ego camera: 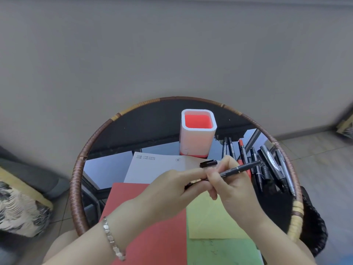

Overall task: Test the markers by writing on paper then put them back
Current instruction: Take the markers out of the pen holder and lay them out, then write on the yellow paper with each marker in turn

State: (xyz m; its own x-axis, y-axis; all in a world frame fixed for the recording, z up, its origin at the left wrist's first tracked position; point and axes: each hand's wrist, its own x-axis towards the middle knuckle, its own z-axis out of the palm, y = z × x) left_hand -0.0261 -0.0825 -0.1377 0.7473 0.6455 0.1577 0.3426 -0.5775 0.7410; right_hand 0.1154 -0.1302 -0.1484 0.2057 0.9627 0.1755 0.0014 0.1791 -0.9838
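Fingers of the right hand clamp the black marker, left hand pinching its near end.

held marker 1 | loose cap 1 | pen holder 1 | paper sheets 4 | lying markers 6+

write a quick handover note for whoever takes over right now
Left hand: pinches the near end of the black marker.
Right hand: grips the same marker's barrel.
Things: a loose black cap lies on the white paper. The other markers lie on the table to the right. The pen holder shows no markers inside.
Done: faint marks on the green paper.
Left: test this marker, cap it, then likely test the rest and put all of them in the holder.
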